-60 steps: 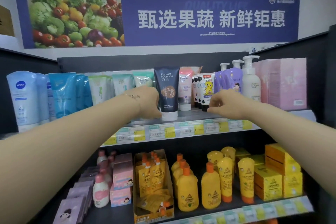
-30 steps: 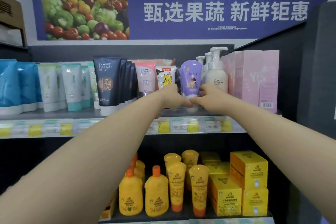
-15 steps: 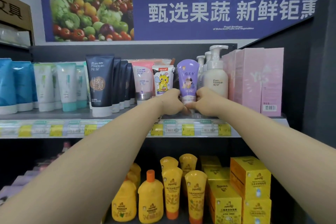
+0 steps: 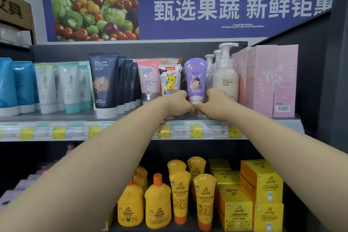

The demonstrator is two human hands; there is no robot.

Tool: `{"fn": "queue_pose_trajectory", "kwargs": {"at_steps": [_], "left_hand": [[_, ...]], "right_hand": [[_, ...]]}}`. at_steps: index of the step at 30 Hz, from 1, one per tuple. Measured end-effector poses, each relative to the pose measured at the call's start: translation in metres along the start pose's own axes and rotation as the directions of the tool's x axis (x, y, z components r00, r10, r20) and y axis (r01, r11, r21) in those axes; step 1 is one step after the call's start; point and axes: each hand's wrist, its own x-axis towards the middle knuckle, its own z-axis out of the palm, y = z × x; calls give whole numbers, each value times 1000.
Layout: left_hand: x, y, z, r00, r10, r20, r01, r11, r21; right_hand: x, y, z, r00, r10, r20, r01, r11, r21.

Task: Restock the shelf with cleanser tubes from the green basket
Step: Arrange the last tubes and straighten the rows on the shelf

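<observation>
Two hands meet at the foot of a purple cleanser tube on the upper shelf. The left hand comes in from the left and the right hand from the right. Both have their fingers curled in and pinch the tube's lower end between them, knuckles toward the camera and fingertips nearly touching in front of it. The cap is hidden behind the hands.

The tube stands upright with its long axis vertical. Its broad rounded crimp end points up, the narrow end points down at the shelf, and the printed face is turned out toward the aisle. It sits near the front edge, just above the price strip.

A white tube with a yellow cartoon dragon stands just beside it on the left. A white pump bottle stands close on the right, with tall pink boxes beyond that. Further left is a row of dark navy tubes, all cap-down as well.

A thin bracelet circles the left wrist. On the lower shelf are yellow bottles and yellow boxes. A blue banner with pictured vegetables hangs on the wall above.
</observation>
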Motion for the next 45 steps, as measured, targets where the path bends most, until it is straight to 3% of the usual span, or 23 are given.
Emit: {"fn": "queue_pose_trajectory", "kwargs": {"at_steps": [4,7,10,13,19,36,45], "left_hand": [[-17,1,-18,999,-43,-15,44,994,103],[-33,-6,-40,999,-31,-41,37,988,150],[-41,-23,-54,994,-40,-99,64,964,259],[-46,-32,-54,984,-70,-166,121,939,323],[-35,-33,-45,982,-48,-182,78,984,159],[-6,-34,-44,997,-39,-70,54,972,230],[-13,-31,-43,998,-14,-62,28,970,242]], "right_hand": [[-16,-3,-1,982,3,-191,17,995,98],[-29,-11,-4,959,-126,-255,128,992,-9],[-27,-29,1,962,-233,-142,213,966,-144],[-16,-51,15,980,-201,9,199,960,-195],[4,-79,35,991,-44,125,58,992,-115],[30,-83,45,961,60,272,-6,980,-197],[31,-79,47,970,81,228,-48,988,-147]]}}
